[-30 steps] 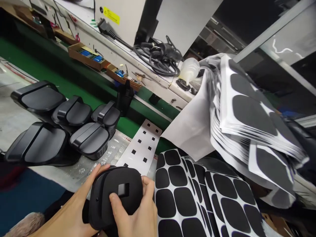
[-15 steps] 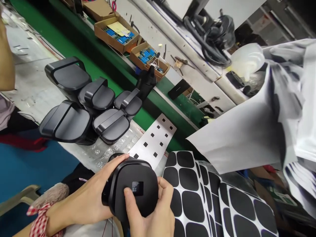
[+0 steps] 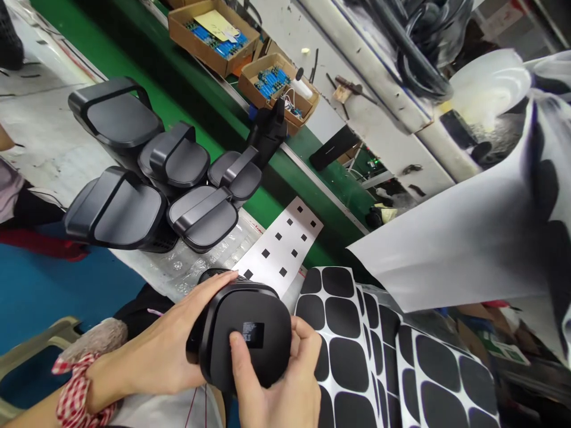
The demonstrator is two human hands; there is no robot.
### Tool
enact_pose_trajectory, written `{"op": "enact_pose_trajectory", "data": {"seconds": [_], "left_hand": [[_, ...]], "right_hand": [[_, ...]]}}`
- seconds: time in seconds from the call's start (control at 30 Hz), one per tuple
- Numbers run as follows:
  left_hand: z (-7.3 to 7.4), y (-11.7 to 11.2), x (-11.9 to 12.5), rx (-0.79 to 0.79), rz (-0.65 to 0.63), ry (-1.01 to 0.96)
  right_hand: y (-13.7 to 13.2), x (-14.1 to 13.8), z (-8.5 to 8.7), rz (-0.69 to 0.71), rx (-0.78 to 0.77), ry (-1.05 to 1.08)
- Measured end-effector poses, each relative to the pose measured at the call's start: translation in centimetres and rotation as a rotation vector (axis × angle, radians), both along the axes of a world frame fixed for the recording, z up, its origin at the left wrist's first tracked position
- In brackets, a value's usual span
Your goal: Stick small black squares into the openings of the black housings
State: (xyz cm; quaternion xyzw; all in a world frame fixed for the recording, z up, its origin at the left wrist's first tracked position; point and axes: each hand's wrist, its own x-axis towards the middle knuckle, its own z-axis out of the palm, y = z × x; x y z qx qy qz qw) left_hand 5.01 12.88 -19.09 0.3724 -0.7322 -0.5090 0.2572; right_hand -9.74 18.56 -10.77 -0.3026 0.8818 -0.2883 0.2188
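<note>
Black housing point(image 3: 243, 336), near centre, cupped by left hand point(image 3: 165, 351); right hand point(image 3: 276, 386) wrapped under it, thumb pressing square label point(image 3: 253, 334) flat; next likely firm rubbing along the edges.

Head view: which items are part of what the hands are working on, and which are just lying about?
In hand:
- left hand and right hand gripping black housing
- small dark label on it, under right thumb
- sheet of small black squares
- black pad sheets

Lying about:
- five black housings
- cardboard boxes of blue parts
- cable coil
</note>
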Motion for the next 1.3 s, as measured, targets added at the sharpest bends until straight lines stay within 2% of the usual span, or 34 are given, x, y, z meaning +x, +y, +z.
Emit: {"op": "enact_pose_trajectory", "data": {"seconds": [0.1, 0.2, 0.4, 0.63, 0.8, 1.0, 1.07, 1.2, 1.3], "left_hand": [[0.51, 0.01, -0.11, 0.068, 0.013, 0.032], [0.55, -0.23, -0.03, 0.074, -0.034, 0.014], [0.16, -0.63, 0.18, -0.016, -0.062, -0.014], [0.16, -0.32, 0.32, 0.019, -0.086, -0.032], [0.11, -0.31, 0.31, -0.058, -0.053, -0.037], [0.30, -0.50, 0.24, -0.039, -0.059, -0.033], [0.19, -0.44, 0.29, -0.108, -0.061, -0.038], [-0.09, -0.38, 0.36, -0.331, -0.102, 0.080], [-0.11, -0.43, 0.39, -0.381, -0.120, 0.073]], "right_hand": [[-0.12, 0.08, -0.15, 0.002, 0.007, 0.008], [-0.17, 0.10, -0.26, 0.012, 0.017, 0.009], [-0.23, 0.08, -0.02, 0.005, 0.027, 0.015], [-0.16, 0.17, 0.05, -0.008, 0.005, 0.019], [-0.12, 0.16, 0.01, 0.004, 0.017, 0.027], [-0.03, 0.01, 0.08, 0.020, 0.047, 0.047], [0.06, -0.01, -0.04, 0.030, 0.047, 0.056], [0.33, 0.03, -0.54, 0.057, 0.024, 0.086], [0.46, 0.14, -0.81, 0.072, -0.004, 0.107]]}}
